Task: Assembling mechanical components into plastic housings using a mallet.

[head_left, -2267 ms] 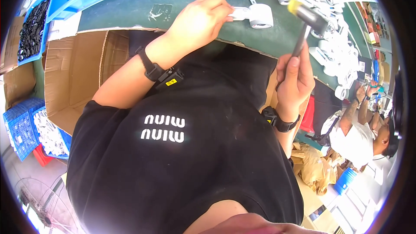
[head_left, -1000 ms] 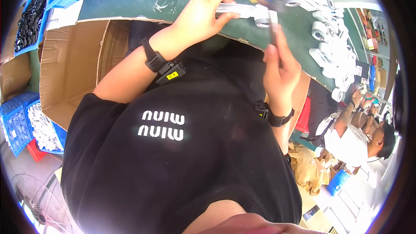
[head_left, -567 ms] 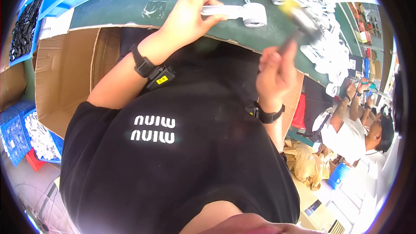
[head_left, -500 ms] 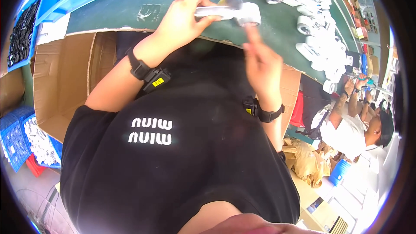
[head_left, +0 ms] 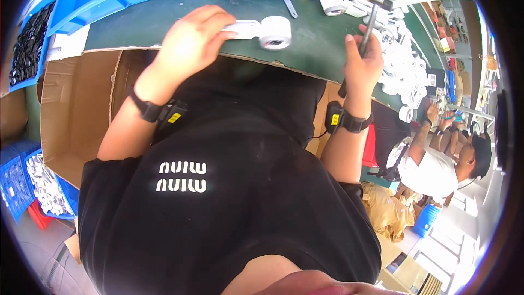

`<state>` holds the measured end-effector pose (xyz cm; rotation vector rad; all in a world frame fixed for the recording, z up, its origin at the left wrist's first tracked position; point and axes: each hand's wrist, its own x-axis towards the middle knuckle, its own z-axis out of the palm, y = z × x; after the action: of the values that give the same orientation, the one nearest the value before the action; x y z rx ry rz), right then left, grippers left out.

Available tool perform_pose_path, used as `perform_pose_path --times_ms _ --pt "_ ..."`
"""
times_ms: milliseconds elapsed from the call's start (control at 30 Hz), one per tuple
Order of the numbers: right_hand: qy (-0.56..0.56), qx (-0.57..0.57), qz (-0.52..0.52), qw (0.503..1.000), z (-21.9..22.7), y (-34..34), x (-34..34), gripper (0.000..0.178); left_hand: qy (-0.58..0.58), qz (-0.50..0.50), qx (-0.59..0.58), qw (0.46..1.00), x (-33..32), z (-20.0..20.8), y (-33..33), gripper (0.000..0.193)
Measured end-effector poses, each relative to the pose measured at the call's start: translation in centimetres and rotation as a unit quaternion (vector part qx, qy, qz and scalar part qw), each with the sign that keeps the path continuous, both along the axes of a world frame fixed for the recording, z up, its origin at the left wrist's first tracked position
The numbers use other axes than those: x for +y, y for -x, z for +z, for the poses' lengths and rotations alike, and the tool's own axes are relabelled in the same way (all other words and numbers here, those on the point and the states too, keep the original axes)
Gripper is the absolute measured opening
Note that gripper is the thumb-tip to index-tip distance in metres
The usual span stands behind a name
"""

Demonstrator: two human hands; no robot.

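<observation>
Head view: the hammer [head_left: 369, 28], gripped in the fingers of the right hand [head_left: 364, 64], had swung clear of the white roller part [head_left: 271, 28], extending over the table [head_left: 314, 49] rightward from the pinching fingers of the left hand [head_left: 191, 39], suggesting paused hammering.

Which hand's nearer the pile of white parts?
Right. Right hand, gripping a hammer, is beside the pile; left hand, holding one white part, is much farther left.

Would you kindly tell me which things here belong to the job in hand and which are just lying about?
Job:
- white part in left hand
- hammer in right hand
- likely the pile of white parts

Apparently lying about:
- metal strip
- brown wrapping
</observation>
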<state>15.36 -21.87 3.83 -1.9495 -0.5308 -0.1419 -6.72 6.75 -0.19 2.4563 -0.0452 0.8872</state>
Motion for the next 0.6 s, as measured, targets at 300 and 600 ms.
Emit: perform_pose_path --times_ms 300,600 --pt "0.053 0.031 0.033 0.998 -0.4 -7.0 5.6 0.051 0.125 0.121 0.108 0.979 12.0 6.4 19.1 0.013" --pt "0.078 0.039 0.060 0.994 -1.0 -1.4 2.4 0.064 0.513 0.378 0.075 0.767 21.9 -5.9 43.0 0.033"
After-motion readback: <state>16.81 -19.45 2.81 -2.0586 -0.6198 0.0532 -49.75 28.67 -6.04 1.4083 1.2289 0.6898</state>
